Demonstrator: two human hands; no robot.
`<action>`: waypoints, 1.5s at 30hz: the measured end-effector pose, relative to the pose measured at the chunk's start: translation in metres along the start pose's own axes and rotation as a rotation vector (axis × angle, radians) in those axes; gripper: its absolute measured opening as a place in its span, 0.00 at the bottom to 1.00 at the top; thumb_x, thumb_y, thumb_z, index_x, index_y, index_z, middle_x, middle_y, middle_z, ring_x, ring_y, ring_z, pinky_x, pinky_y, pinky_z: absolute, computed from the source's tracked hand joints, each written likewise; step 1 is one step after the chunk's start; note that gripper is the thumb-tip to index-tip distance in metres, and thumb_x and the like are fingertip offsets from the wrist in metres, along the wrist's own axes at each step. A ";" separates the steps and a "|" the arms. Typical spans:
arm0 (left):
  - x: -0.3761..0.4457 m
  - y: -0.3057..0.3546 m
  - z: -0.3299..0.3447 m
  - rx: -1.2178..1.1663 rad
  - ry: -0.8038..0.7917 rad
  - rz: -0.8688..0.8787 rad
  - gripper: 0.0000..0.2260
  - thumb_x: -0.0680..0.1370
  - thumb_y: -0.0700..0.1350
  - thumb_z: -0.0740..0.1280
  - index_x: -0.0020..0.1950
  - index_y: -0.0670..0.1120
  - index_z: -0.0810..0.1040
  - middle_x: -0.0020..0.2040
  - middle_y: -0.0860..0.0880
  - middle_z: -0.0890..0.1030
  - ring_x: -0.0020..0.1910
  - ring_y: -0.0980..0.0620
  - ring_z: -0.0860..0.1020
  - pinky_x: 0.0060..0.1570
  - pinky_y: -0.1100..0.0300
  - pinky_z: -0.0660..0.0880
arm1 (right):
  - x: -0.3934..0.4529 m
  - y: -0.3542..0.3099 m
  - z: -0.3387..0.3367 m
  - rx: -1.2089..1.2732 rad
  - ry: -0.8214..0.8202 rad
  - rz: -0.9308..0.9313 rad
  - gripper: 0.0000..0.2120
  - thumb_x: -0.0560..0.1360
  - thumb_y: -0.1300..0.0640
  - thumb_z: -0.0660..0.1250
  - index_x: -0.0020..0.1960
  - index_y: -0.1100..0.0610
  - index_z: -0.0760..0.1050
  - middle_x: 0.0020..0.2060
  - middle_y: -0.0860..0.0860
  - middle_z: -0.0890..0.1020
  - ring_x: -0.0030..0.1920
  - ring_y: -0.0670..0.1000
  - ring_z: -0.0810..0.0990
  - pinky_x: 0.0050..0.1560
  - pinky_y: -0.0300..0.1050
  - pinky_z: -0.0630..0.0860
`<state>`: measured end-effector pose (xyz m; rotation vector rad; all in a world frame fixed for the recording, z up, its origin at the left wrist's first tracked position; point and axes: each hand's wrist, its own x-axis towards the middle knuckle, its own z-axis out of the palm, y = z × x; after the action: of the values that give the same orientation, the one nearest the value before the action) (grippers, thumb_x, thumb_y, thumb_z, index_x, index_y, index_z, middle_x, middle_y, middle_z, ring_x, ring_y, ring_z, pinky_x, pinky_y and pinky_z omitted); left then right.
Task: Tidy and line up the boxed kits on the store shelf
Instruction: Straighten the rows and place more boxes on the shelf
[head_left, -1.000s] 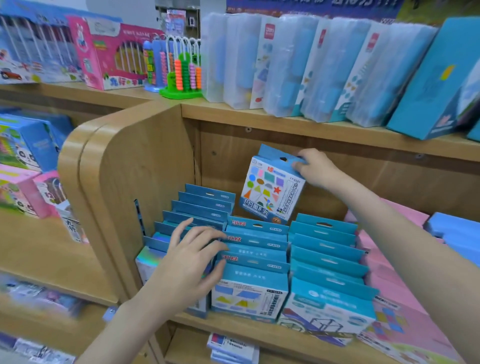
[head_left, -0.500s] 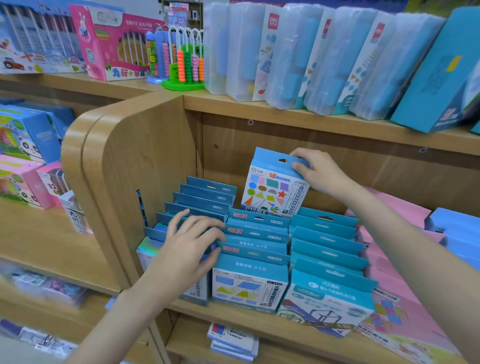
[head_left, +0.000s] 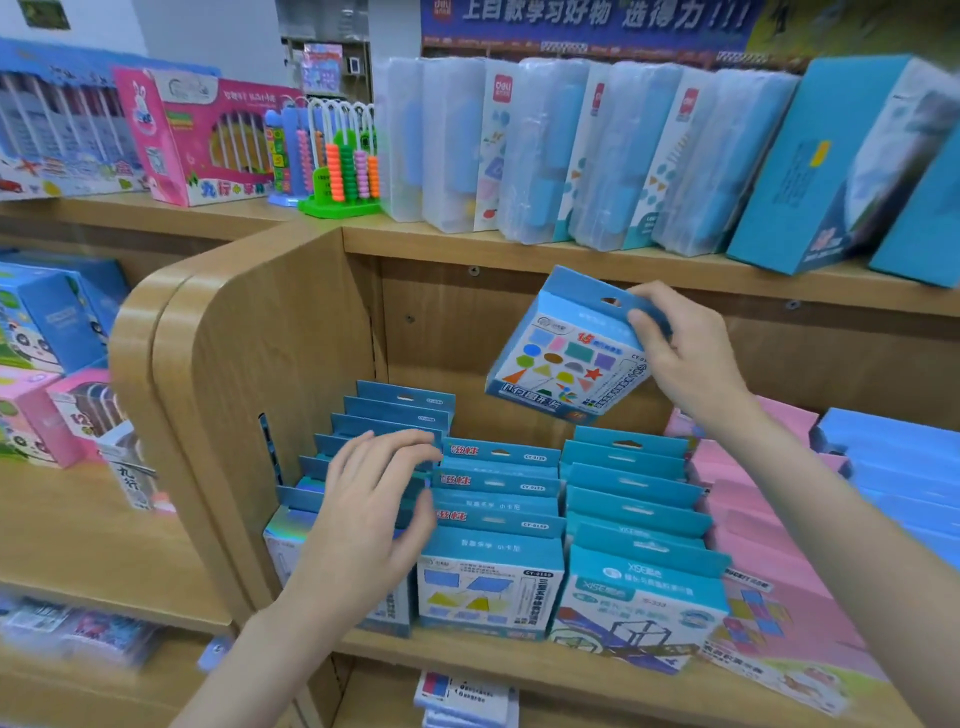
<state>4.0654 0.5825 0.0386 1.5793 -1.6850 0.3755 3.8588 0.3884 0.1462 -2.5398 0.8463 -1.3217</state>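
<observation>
At centre frame, slightly right, the right hand (head_left: 685, 358) is gripping a blue shapes kit (head_left: 569, 358) by its hang tab, holding it tilted in the air above the rows of blue boxed kits (head_left: 498, 525) on the wooden shelf (head_left: 467, 654). Lower left of centre, the left hand (head_left: 371, 514) is resting with spread, lightly bent fingers on the leftmost row (head_left: 387, 415), pressing its tabs.

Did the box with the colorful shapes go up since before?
Yes. The shapes box, held by the right hand, was down against the middle row of blue kits and is now clear above it, tilted, nearer the upper shelf board.
</observation>
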 end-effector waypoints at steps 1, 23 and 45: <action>0.004 0.003 0.002 -0.016 0.012 -0.003 0.12 0.75 0.48 0.57 0.57 0.50 0.71 0.59 0.54 0.73 0.60 0.57 0.69 0.67 0.60 0.57 | -0.006 0.001 -0.012 0.003 0.042 0.027 0.06 0.78 0.63 0.59 0.51 0.60 0.74 0.41 0.49 0.77 0.36 0.44 0.71 0.36 0.26 0.65; 0.070 0.309 0.201 -0.296 -0.072 0.325 0.17 0.73 0.44 0.56 0.62 0.45 0.67 0.54 0.49 0.78 0.56 0.55 0.71 0.63 0.52 0.59 | -0.215 0.146 -0.390 0.002 0.357 0.512 0.18 0.67 0.57 0.61 0.36 0.31 0.76 0.36 0.37 0.80 0.38 0.37 0.75 0.48 0.40 0.71; 0.040 0.326 0.144 -0.793 -0.241 -0.213 0.18 0.75 0.54 0.60 0.64 0.56 0.64 0.53 0.52 0.80 0.54 0.53 0.78 0.54 0.54 0.74 | -0.157 0.129 -0.311 0.326 -0.497 0.205 0.29 0.62 0.49 0.73 0.61 0.43 0.67 0.54 0.37 0.77 0.49 0.38 0.79 0.43 0.31 0.76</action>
<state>3.7138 0.5163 0.0669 1.1955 -1.5296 -0.5567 3.4886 0.4046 0.1724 -2.2920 0.6935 -0.6560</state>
